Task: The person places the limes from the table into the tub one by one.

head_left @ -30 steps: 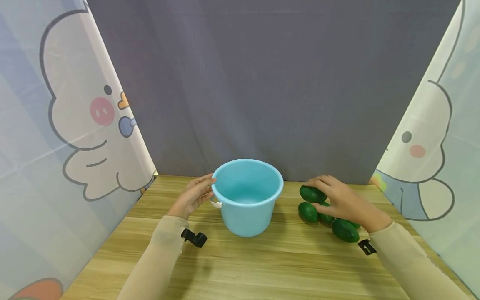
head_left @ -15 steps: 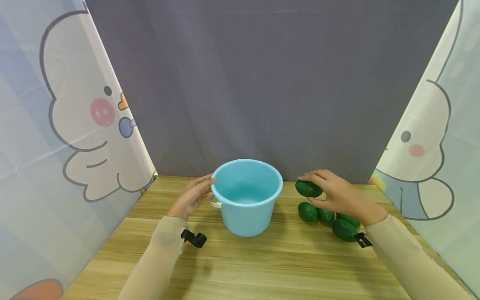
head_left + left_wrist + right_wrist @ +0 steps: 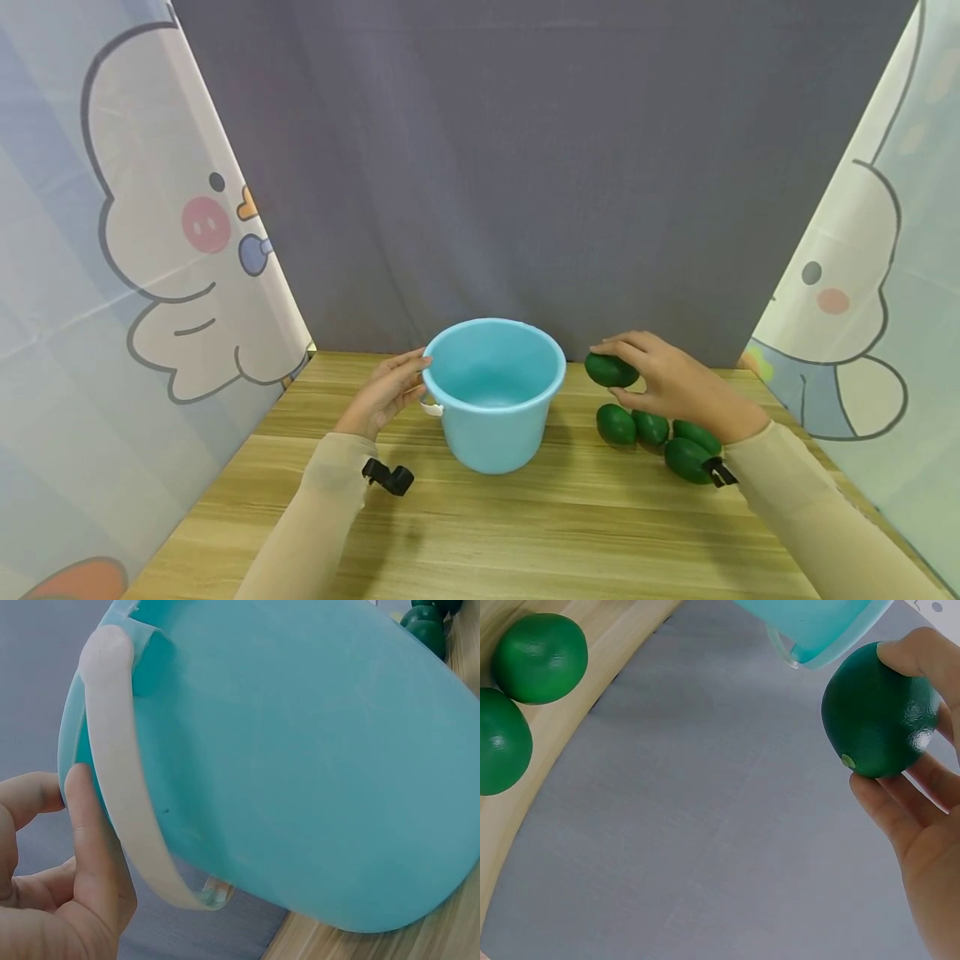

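Five deep-green, glossy oval fruits were in view, one of them held in the person's right hand (image 3: 667, 379). Its fingers (image 3: 889, 806) and thumb were clamped on opposite sides of that held fruit (image 3: 611, 370), which was off the wood-grain bench (image 3: 480, 533), to the right of the bucket and apart from it. A small pale-green spot (image 3: 848, 760) marked one end of the fruit.

The other four fruits (image 3: 688, 461) lay in a loose cluster on the bench, below and near the right wrist.

The round, light-blue plastic bucket (image 3: 495, 437) stood upright on the bench, its mouth facing up and its visible interior bare. The left hand (image 3: 384, 393) gripped its left rim, the fingers (image 3: 34, 799) pinching the edge. Beside them, a curved white plastic handle (image 3: 124, 765) hung against the bucket's outer side.

Behind the bench hung a plain dark-grey cloth (image 3: 555, 167).
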Available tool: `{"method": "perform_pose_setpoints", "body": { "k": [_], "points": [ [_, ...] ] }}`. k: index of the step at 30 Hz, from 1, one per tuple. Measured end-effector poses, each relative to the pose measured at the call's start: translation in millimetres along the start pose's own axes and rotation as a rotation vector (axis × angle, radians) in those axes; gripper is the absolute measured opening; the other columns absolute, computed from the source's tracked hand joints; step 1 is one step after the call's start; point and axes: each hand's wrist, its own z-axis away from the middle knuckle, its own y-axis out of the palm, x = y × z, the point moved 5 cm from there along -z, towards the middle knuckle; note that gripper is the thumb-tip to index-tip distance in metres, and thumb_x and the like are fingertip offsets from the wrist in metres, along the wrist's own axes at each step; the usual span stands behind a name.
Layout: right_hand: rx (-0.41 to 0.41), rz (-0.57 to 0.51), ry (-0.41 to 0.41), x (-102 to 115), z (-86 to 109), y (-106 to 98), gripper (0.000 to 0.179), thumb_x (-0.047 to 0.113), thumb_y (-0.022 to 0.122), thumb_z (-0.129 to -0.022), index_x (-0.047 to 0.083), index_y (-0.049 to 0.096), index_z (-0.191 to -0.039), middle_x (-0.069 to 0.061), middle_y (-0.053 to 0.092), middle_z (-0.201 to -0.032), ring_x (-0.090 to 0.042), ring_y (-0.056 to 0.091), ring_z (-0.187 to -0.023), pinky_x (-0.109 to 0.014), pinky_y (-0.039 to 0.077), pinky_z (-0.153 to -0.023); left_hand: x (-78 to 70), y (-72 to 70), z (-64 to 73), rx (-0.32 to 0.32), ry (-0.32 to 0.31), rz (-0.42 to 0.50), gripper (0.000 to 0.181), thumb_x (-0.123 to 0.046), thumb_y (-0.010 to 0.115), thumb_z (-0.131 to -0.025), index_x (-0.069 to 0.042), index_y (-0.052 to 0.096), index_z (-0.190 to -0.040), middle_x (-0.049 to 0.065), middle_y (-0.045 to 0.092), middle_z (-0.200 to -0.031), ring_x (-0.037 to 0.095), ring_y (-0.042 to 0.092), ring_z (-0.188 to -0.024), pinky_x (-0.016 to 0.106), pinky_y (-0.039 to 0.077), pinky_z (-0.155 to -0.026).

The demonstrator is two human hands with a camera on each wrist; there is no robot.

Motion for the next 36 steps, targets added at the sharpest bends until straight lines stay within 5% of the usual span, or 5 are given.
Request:
{"method": "perform_pose_setpoints", "body": {
  "k": [26,36],
  "points": [
    [0.0,-0.001,-0.018,2,-18.7,-5,0.06,0.015,0.084,-0.077,0.005,0.061,-0.132,-0.008,0.061,-0.126,-0.025,0.058,-0.113,-0.042,0.057,-0.088,0.3,2.8,-1.0,-0.015,0.0,0.004,0.051,-0.017,0.065,-0.1,-0.005,0.049,-0.147,0.014,0.061,-0.12,0.007,0.063,-0.082,0.015,0.057,-0.07],
    [-0.004,-0.013,-0.02,4,-34.1,-5,0.058,0.016,0.082,-0.08,0.007,0.061,-0.133,-0.008,0.061,-0.128,-0.025,0.057,-0.115,-0.041,0.057,-0.088,0.0,1.4,-1.6,-0.023,0.002,-0.001,0.05,-0.018,0.065,-0.1,-0.005,0.05,-0.146,0.008,0.063,-0.11,0.008,0.062,-0.081,0.016,0.058,-0.071]
  ]
}}
